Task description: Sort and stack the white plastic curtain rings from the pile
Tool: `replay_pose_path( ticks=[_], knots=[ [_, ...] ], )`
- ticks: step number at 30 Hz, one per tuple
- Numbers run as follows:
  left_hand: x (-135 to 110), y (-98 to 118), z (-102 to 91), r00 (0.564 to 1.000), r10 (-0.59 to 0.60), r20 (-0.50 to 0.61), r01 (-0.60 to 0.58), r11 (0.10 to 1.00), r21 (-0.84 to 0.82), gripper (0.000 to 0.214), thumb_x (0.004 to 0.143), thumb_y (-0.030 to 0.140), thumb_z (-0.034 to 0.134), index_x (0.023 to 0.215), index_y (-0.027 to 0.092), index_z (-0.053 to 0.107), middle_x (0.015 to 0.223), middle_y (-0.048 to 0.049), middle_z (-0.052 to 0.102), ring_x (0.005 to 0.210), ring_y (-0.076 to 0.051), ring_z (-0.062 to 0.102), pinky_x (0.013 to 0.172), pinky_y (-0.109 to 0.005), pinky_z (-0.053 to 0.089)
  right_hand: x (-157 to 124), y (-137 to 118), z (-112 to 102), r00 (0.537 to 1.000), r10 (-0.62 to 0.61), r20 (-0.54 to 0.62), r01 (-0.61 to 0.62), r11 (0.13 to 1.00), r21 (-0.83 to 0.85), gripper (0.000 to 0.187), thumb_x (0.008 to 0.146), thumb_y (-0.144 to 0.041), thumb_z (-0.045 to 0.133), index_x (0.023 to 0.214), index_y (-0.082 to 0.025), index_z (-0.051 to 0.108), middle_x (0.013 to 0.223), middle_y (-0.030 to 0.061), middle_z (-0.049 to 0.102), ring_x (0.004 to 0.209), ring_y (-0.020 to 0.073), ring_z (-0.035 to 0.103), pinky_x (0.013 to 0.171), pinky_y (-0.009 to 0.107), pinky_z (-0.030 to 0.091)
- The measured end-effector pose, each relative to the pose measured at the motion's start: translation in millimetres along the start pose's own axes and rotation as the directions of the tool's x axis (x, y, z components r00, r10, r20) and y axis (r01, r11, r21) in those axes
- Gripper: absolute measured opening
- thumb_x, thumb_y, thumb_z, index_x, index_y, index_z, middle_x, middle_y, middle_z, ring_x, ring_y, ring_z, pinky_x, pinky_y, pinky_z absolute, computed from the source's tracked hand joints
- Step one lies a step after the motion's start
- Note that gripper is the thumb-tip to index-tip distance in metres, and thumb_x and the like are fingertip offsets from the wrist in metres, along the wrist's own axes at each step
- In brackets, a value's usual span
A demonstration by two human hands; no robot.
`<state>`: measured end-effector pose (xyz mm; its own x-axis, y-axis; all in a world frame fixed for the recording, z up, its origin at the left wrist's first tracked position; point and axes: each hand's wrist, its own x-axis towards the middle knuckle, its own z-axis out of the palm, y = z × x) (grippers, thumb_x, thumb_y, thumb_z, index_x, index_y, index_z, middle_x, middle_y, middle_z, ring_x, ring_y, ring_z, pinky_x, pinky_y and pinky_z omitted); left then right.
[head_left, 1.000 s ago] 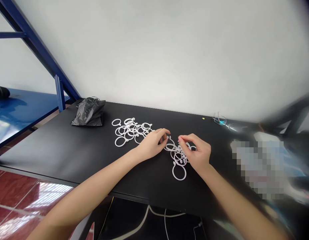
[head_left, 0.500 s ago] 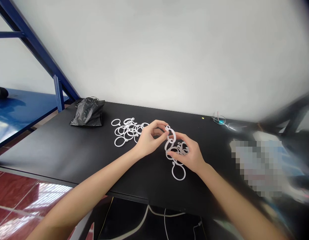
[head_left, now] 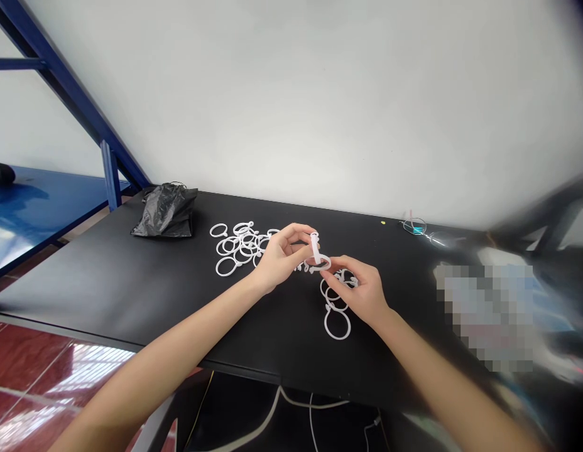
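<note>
My left hand (head_left: 283, 255) pinches an upright white plastic ring (head_left: 315, 246) above the black table (head_left: 107, 276). My right hand (head_left: 358, 290) pinches a second white ring (head_left: 318, 264), held flat and touching the first one. Below the right hand a linked chain of white rings (head_left: 337, 311) lies on the table, ending in one large ring nearest me. Whether the held rings join that chain is hidden by my fingers. A loose pile of white rings (head_left: 239, 246) sits just left of the left hand.
A crumpled black plastic bag (head_left: 165, 211) lies at the table's back left. A small clear item with a blue tint (head_left: 415, 226) rests at the back right by the wall. Blue metal framing (head_left: 107, 164) stands to the left. Cables (head_left: 291, 411) hang under the table.
Both hands rose off the table with rings lifted from the chain. The ring in my right hand went from upright to flat against the one in my left.
</note>
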<state>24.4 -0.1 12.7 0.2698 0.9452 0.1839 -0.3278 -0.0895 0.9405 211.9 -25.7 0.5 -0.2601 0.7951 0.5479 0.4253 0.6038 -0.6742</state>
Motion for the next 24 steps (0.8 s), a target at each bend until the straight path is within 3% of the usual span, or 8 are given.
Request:
replay_pose_path(
  ticks=[6, 10, 16, 21, 24],
  knots=[
    [0.7, -1.6, 1.6, 1.0, 0.007, 0.021, -0.007, 1.0, -0.001, 0.022, 0.082, 0.022, 0.07, 0.1, 0.016, 0.059, 0.084, 0.0, 0.059, 0.066, -0.009, 0.064, 0.064, -0.022, 0.052, -3.3, 4.2, 2.3, 0.993, 0.11, -0.054, -0.103, 0.988, 0.114, 0.006, 0.086, -0.023, 0.066, 0.081, -0.021, 0.066, 0.072, -0.0005, 0.068, 0.063, 0.0143, 0.067, 0.064, 0.026, 0.053],
    [1.0, -4.0, -0.4, 0.997, 0.073, 0.029, -0.076, 0.988, 0.136, 0.021, 0.084, 0.022, 0.067, 0.102, 0.016, 0.059, 0.084, 0.0001, 0.057, 0.065, -0.008, 0.063, 0.06, -0.019, 0.049, -2.8, 2.1, 2.7, 0.965, 0.204, -0.168, -0.17, 0.966, 0.194, 0.008, 0.085, -0.026, 0.068, 0.079, -0.021, 0.066, 0.07, -0.0007, 0.067, 0.058, 0.013, 0.065, 0.057, 0.024, 0.052],
    [2.4, -5.5, -6.3, 0.997, 0.044, 0.056, -0.059, 0.953, 0.296, 0.02, 0.086, 0.025, 0.066, 0.102, 0.015, 0.061, 0.085, -0.002, 0.058, 0.064, -0.009, 0.063, 0.059, -0.02, 0.048, -1.5, -3.4, 4.3, 0.923, 0.32, -0.213, -0.272, 0.935, 0.229, 0.015, 0.082, -0.031, 0.07, 0.076, -0.019, 0.067, 0.066, 0.0012, 0.068, 0.054, 0.0132, 0.063, 0.053, 0.024, 0.051],
    [1.9, -3.9, -5.2, 0.994, 0.07, 0.084, -0.088, 0.968, 0.235, 0.022, 0.088, 0.026, 0.064, 0.107, 0.015, 0.06, 0.088, -0.0042, 0.063, 0.075, -0.012, 0.065, 0.074, -0.026, 0.053, 1.0, -2.7, 2.8, 0.887, 0.396, -0.238, -0.343, 0.909, 0.236, 0.019, 0.081, -0.035, 0.071, 0.075, -0.017, 0.067, 0.058, -0.0001, 0.064, 0.047, 0.011, 0.057, 0.046, 0.023, 0.046],
    [-1.8, -0.4, -1.4, 0.983, 0.145, 0.113, -0.175, 0.929, 0.325, 0.02, 0.089, 0.026, 0.062, 0.107, 0.016, 0.061, 0.091, -0.0053, 0.064, 0.085, -0.015, 0.065, 0.083, -0.029, 0.053, 3.0, 1.2, 0.7, 0.853, 0.466, -0.235, -0.396, 0.871, 0.29, 0.015, 0.08, -0.031, 0.07, 0.084, -0.017, 0.068, 0.052, -0.0026, 0.06, 0.042, 0.0098, 0.051, 0.042, 0.022, 0.043]
  ],
)
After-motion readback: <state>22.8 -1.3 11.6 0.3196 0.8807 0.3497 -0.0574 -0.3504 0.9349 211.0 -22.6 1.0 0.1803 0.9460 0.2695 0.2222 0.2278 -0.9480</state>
